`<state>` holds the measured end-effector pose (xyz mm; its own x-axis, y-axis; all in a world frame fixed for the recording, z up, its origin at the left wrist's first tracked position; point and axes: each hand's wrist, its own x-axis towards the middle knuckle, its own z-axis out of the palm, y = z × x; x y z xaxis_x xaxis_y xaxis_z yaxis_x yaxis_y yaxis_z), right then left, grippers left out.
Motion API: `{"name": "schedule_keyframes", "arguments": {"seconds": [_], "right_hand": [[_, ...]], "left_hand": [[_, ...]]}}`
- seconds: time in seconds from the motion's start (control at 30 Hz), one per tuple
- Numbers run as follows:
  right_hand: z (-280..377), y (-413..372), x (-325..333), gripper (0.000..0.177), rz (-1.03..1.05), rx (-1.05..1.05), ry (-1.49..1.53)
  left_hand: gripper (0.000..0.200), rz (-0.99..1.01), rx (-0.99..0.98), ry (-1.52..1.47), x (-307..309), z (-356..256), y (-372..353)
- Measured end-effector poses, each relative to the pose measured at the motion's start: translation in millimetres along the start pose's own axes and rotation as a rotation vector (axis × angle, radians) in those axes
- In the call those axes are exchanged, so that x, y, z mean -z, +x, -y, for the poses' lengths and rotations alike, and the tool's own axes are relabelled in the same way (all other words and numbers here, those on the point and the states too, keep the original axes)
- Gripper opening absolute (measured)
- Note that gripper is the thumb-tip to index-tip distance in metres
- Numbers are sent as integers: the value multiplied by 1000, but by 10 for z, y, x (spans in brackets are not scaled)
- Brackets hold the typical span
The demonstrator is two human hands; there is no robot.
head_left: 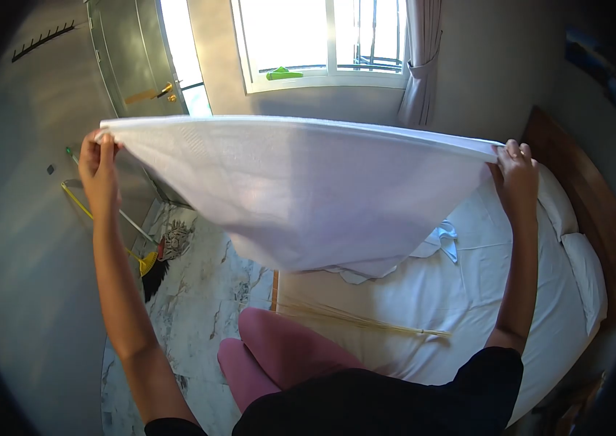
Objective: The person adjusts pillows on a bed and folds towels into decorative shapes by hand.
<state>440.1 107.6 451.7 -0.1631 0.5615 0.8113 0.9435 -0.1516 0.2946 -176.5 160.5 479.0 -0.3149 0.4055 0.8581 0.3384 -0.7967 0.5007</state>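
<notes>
A large white cloth (308,189) is stretched wide between my two raised hands, its top edge nearly straight and its lower part sagging. My left hand (101,156) is closed on the cloth's left corner, out over the floor side. At the right, my right hand (516,163) pinches the other upper corner, above the bed. The white-sheeted bed (482,291) lies below and to the right, partly hidden by the cloth. Beneath the cloth's lower edge, some crumpled white fabric (444,240) shows on the bed.
A bundle of thin straw sticks (366,318) lies on the bed. White pillows (582,280) rest by the wooden headboard (591,196). A broom (152,272) and a mop (175,240) lean at the left wall. Behind are a door (134,65) and a window (330,43).
</notes>
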Motion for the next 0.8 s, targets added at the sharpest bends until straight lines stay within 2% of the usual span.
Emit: {"name": "schedule_keyframes", "arguments": {"seconds": [0.07,0.13,0.23,0.37,0.6,0.7,0.8], "right_hand": [[-61,-170,112,21,-14,0,-29],[-113,-396,246,18,-28,-2,-41],[-68,-787,316,15,-17,23,-26],[106,-1050,354,14,168,9,180],[149,-1294,151,19,203,-3,318],[138,-1364,-10,25,265,-77,362],[194,-1260,-328,26,411,-303,472]], "left_hand": [[15,65,60,71,274,-98,-235],[13,48,118,185,446,-272,-547],[10,120,200,185,663,-372,-957],[12,192,263,150,674,-265,-1195],[14,178,258,116,628,46,-1268],[10,231,273,116,474,134,-1255],[9,302,332,110,197,574,-1234]]}}
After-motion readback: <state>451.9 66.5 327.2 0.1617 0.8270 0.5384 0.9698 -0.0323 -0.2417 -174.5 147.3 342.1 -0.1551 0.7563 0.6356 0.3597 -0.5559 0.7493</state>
